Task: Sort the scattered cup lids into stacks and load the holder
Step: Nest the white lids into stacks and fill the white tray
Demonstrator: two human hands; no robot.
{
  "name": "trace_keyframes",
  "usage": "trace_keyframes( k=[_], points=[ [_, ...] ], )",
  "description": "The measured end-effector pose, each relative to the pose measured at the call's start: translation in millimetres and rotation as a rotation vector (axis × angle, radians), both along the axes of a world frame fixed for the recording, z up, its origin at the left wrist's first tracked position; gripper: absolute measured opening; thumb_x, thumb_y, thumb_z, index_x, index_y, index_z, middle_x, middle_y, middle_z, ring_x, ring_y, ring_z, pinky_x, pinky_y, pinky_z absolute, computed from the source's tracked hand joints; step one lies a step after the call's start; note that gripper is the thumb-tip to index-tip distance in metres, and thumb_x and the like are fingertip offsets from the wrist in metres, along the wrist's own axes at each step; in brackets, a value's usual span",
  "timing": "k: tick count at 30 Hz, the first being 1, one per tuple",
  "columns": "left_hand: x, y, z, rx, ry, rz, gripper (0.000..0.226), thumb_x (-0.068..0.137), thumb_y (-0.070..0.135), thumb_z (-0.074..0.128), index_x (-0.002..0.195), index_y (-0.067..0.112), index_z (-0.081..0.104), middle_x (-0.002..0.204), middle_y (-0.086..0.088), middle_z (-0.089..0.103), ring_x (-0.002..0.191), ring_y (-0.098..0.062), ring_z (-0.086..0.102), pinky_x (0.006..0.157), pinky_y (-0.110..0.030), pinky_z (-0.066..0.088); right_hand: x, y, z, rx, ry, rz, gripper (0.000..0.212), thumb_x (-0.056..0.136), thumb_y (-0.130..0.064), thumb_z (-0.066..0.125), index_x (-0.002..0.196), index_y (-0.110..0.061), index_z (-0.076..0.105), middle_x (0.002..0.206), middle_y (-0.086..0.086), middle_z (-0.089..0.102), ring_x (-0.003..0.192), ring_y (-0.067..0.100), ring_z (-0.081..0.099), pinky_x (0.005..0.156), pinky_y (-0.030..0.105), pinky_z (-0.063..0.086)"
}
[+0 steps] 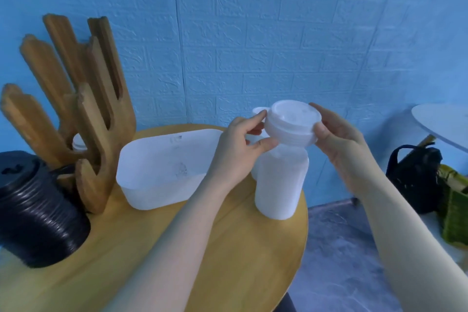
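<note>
Both hands hold a short stack of white cup lids [292,125] above a tall stack of white lids [279,182] standing on the round wooden table [228,248]. My left hand [239,149] pinches the short stack's left edge. My right hand [342,144] cups its right side. Another white lid [259,110] peeks out behind my left fingers. The wooden lid holder [83,99] stands at the table's back left, with a white lid [79,143] in one slot. A tall stack of black lids [35,210] stands at the left front.
A white rectangular plastic bin [162,172] sits between the holder and the white stack. Past the table's right edge, a black bag [415,175] and a green woven basket [455,213] rest on the floor. A white tabletop [443,124] juts in at the right.
</note>
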State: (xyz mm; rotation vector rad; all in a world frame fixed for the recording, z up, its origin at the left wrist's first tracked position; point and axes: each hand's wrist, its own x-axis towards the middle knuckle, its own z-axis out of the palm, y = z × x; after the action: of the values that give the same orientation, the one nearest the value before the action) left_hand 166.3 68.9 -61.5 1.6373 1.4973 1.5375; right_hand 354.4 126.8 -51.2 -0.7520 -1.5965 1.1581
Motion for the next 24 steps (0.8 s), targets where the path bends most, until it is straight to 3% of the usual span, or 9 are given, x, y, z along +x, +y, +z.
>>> trace_keyframes(
  k=[3, 5, 8, 10, 12, 15, 17, 20, 24],
  points=[
    [4, 6, -9, 0.011, -0.006, 0.02, 0.057, 0.086, 0.008, 0.075, 0.139, 0.014, 0.056, 0.107, -0.001, 0.058, 0.108, -0.014, 0.061, 0.101, -0.039, 0.049, 4, 16, -10, -0.037, 0.012, 0.049, 0.05, 0.08, -0.029, 0.064, 0.129, -0.024, 0.055, 0.124, -0.006, 0.066, 0.125, 0.016, 0.054, 0.115, 0.039, 0.034],
    [9, 4, -19, 0.012, 0.003, 0.026, 0.057, 0.086, 0.011, 0.076, 0.139, 0.016, 0.055, 0.107, 0.003, 0.058, 0.11, -0.013, 0.06, 0.099, -0.027, 0.047, 6, 19, -17, -0.057, 0.026, 0.066, 0.053, 0.079, -0.034, 0.072, 0.129, -0.025, 0.055, 0.119, -0.012, 0.068, 0.123, 0.013, 0.055, 0.112, 0.035, 0.036],
    [18, -1, -34, 0.012, 0.041, 0.037, 0.063, 0.085, 0.017, 0.077, 0.143, 0.016, 0.052, 0.12, 0.001, 0.056, 0.117, -0.009, 0.053, 0.094, -0.005, 0.035, 10, 15, -30, -0.127, 0.072, 0.082, 0.049, 0.084, -0.029, 0.06, 0.132, -0.02, 0.053, 0.108, -0.017, 0.071, 0.111, 0.01, 0.059, 0.097, 0.025, 0.048],
    [26, -4, -44, 0.0, 0.033, 0.032, 0.069, 0.085, 0.016, 0.078, 0.146, 0.016, 0.047, 0.121, 0.005, 0.051, 0.119, -0.006, 0.049, 0.095, -0.001, 0.031, 12, 11, -39, -0.148, 0.066, 0.085, 0.07, 0.07, -0.047, 0.077, 0.13, -0.019, 0.055, 0.109, -0.014, 0.071, 0.106, 0.008, 0.063, 0.087, 0.021, 0.053],
    [31, -5, -52, -0.002, 0.015, 0.024, 0.074, 0.084, 0.015, 0.079, 0.149, 0.016, 0.042, 0.119, 0.008, 0.047, 0.12, -0.006, 0.047, 0.103, -0.01, 0.035, 11, 8, -43, -0.162, 0.055, 0.077, 0.079, 0.06, -0.044, 0.085, 0.128, -0.018, 0.056, 0.108, -0.013, 0.072, 0.101, 0.005, 0.065, 0.084, 0.02, 0.054],
    [31, -7, -60, 0.015, 0.0, 0.032, 0.078, 0.082, 0.019, 0.081, 0.149, 0.016, 0.041, 0.122, 0.006, 0.046, 0.121, -0.005, 0.046, 0.109, -0.031, 0.041, 6, 3, -48, -0.164, 0.074, 0.054, 0.06, 0.073, -0.018, 0.073, 0.13, -0.016, 0.055, 0.109, -0.011, 0.072, 0.104, 0.006, 0.065, 0.095, 0.028, 0.052],
    [24, -11, -62, 0.021, -0.019, 0.039, 0.081, 0.076, 0.03, 0.079, 0.148, 0.018, 0.044, 0.124, 0.003, 0.048, 0.121, -0.003, 0.048, 0.108, -0.033, 0.043, -3, -6, -50, -0.15, 0.071, 0.017, 0.05, 0.078, -0.026, 0.063, 0.128, -0.02, 0.058, 0.116, -0.007, 0.071, 0.112, 0.011, 0.063, 0.101, 0.035, 0.049],
    [10, -20, -63, 0.018, -0.048, 0.061, 0.081, 0.069, 0.041, 0.078, 0.142, 0.039, 0.044, 0.126, 0.011, 0.049, 0.121, 0.012, 0.046, 0.105, -0.019, 0.041, -21, -27, -53, -0.129, 0.07, -0.017, 0.052, 0.077, -0.032, 0.065, 0.128, -0.024, 0.058, 0.119, -0.005, 0.069, 0.116, 0.015, 0.062, 0.097, 0.033, 0.049],
    [-12, -28, -66, 0.014, -0.07, 0.077, 0.078, 0.073, 0.025, 0.088, 0.125, 0.056, 0.039, 0.129, 0.021, 0.047, 0.117, 0.024, 0.041, 0.094, -0.001, 0.034, -37, -46, -48, -0.079, -0.005, -0.01, 0.06, 0.076, -0.038, 0.079, 0.129, -0.026, 0.054, 0.123, -0.011, 0.064, 0.114, 0.004, 0.06, 0.084, 0.018, 0.049]
  ],
)
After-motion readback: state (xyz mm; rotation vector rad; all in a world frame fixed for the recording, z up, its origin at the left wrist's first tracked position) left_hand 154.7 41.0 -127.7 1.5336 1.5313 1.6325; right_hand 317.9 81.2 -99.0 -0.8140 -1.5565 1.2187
